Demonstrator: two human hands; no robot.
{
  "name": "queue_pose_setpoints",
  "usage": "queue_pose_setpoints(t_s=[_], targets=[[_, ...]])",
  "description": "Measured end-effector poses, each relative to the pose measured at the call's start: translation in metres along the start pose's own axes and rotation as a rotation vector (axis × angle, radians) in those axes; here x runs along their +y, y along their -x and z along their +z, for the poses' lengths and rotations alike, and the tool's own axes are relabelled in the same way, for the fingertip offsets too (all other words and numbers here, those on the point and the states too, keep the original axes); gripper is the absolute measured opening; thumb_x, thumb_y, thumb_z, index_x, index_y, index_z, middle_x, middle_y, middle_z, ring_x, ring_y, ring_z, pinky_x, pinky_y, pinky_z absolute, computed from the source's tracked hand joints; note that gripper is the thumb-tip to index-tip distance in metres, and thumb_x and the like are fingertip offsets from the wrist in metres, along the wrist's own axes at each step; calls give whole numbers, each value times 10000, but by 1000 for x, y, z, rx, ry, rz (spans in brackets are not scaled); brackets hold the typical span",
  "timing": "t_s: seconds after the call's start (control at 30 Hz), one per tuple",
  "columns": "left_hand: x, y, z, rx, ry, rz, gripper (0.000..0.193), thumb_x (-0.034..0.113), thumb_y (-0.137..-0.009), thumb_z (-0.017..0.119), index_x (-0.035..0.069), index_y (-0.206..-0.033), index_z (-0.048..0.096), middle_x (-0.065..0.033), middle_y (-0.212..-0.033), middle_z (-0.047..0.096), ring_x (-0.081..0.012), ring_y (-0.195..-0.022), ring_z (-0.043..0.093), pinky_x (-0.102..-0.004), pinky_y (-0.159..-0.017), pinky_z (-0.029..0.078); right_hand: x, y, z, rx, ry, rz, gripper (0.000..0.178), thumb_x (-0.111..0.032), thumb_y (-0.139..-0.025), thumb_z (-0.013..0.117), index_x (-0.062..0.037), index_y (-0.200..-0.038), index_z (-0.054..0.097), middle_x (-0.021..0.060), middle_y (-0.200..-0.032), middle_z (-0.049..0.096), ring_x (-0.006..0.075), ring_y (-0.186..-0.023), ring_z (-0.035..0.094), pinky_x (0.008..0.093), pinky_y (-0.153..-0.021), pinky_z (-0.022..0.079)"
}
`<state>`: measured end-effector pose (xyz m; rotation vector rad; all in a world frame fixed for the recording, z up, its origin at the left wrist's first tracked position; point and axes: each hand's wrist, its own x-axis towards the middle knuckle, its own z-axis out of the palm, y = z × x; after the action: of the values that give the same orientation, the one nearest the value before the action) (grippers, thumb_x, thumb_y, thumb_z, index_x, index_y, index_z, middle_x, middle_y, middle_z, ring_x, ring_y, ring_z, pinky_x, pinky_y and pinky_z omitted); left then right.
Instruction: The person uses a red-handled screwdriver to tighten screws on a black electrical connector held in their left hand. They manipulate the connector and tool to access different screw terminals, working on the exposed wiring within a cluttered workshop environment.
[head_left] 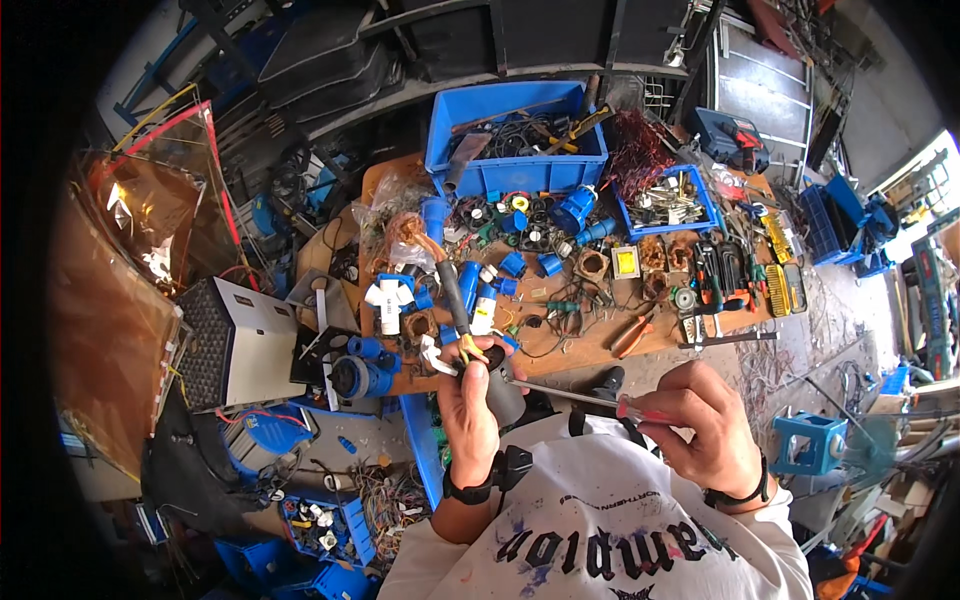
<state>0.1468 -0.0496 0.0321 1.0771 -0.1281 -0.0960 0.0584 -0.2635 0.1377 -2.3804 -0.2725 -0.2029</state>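
Observation:
My left hand [470,418] is closed around a dark grey cylindrical connector housing [507,402], just in front of the table's near edge. From its far end a thick black cable [453,297] runs back over the table, with yellow-orange wires [468,347] bared beside my thumb. A screwdriver [572,394] with a long metal shaft and a clear red handle is gripped in my right hand [708,425]. Its shaft points left, and the tip meets the housing's side; whether it sits in a screw cannot be made out. A white plastic piece [436,357] lies against my left fingers.
On the wooden table [590,345] lie orange-handled pliers [632,337], several blue connectors [513,264] and a row of hand tools [722,270]. Behind them stands a large blue crate [520,178] of tools and cables. A smaller blue tray [668,228] holds metal parts.

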Motion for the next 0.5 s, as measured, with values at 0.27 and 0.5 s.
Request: queue_pose_setpoints(t_s=[0.27, 0.5], targets=[[-2, -2, 1, -10, 2, -20, 263, 250, -986, 459, 26, -1123, 458, -147, -1002, 568, -190, -739, 583, -310, -608, 516, 3, 1, 5, 11, 71, 86, 342, -41, -734, 724, -78, -1055, 614, 80, -894, 562, 265, -788, 608, 334, -620, 522], [-2, -5, -1, -29, 16, 5, 258, 252, -987, 454, 28, -1115, 458, -150, -1016, 564, -190, -738, 583, -314, -603, 514, 3, -1, 2, -145, -6, 78, 315, -68, -784, 694, -72, -1076, 577, 80, -864, 613, 261, -744, 605, 336, -621, 515]])
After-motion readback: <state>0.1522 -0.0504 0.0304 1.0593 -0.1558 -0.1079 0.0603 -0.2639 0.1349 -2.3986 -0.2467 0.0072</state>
